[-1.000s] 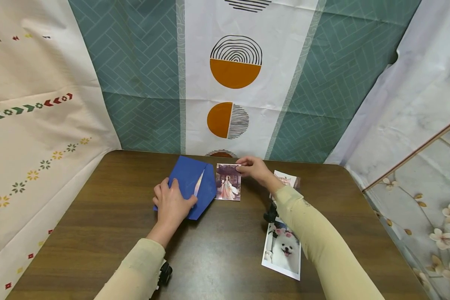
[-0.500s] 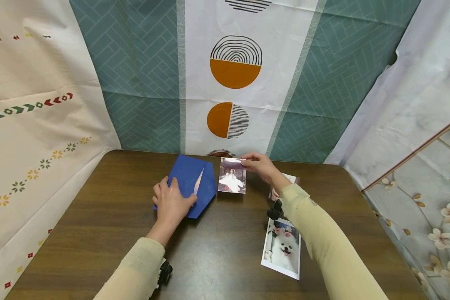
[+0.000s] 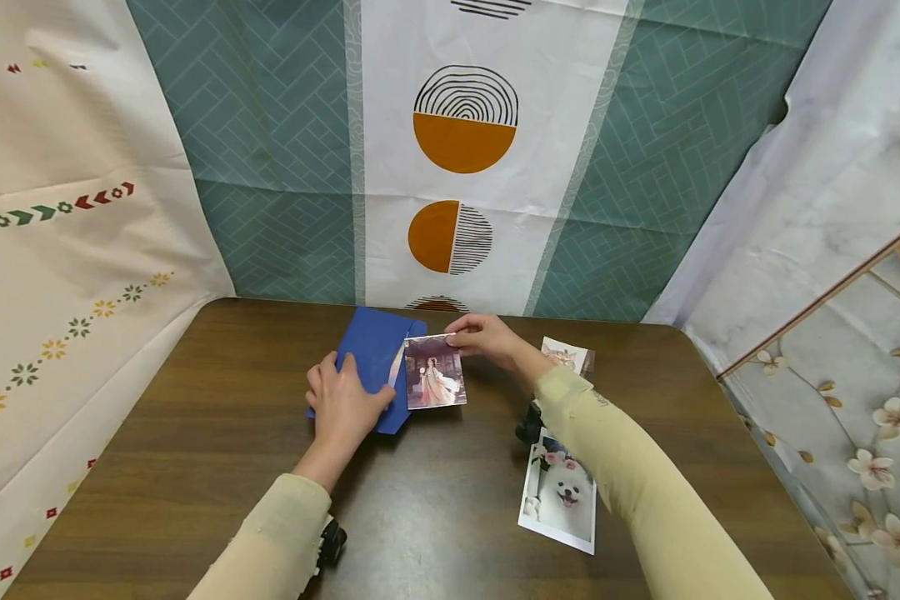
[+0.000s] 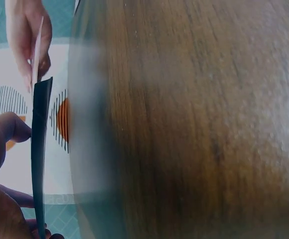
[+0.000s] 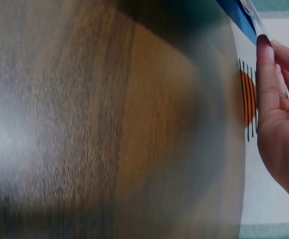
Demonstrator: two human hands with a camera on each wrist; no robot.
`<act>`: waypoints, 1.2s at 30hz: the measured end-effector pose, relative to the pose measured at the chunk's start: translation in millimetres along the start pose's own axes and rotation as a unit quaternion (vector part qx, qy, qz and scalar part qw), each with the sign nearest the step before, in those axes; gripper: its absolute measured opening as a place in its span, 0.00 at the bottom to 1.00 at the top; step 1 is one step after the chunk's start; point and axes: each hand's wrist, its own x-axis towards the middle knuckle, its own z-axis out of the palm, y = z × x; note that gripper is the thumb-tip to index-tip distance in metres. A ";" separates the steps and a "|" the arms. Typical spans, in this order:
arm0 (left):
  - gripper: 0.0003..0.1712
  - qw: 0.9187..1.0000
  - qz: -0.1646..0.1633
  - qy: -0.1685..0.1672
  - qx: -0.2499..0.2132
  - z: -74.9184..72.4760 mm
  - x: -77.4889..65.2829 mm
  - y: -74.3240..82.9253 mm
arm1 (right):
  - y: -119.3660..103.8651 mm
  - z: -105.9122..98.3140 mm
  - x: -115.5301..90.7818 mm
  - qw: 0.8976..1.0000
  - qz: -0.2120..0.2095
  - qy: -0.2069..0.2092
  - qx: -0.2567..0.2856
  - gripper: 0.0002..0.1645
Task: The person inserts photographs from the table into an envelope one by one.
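A blue envelope point(image 3: 372, 342) lies slanted near the table's far edge, its opening on the right side gaping. My left hand point(image 3: 342, 406) grips it; the left wrist view has the thumb on one face of the envelope point(image 4: 39, 149) and fingers at the other. Between thumb and fingers my right hand point(image 3: 489, 342) pinches the upper right corner of a photo point(image 3: 435, 382) of a figure in a long pale robe. The photo's left edge overlaps the envelope's flap, close to the opening. In the right wrist view my right hand point(image 5: 281, 134) holds the photo edge beside the blue paper.
A photo of a white dog point(image 3: 565, 500) lies on the wooden table point(image 3: 435, 517) at the right, under my right forearm's side. Farther back is another print point(image 3: 566, 353), partly covered by the sleeve. Patterned cloths point(image 3: 457, 183) hang behind and beside the table.
My right hand first lifted the photo slightly up and right, then brought it left, over the envelope's flap. My left hand has kept its hold on the envelope.
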 end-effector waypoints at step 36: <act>0.51 1.000 0.009 0.010 -0.008 0.9 0.2 6.1 | -10.0 40.2 9.3 0.997 -0.036 0.066 0.023 0.14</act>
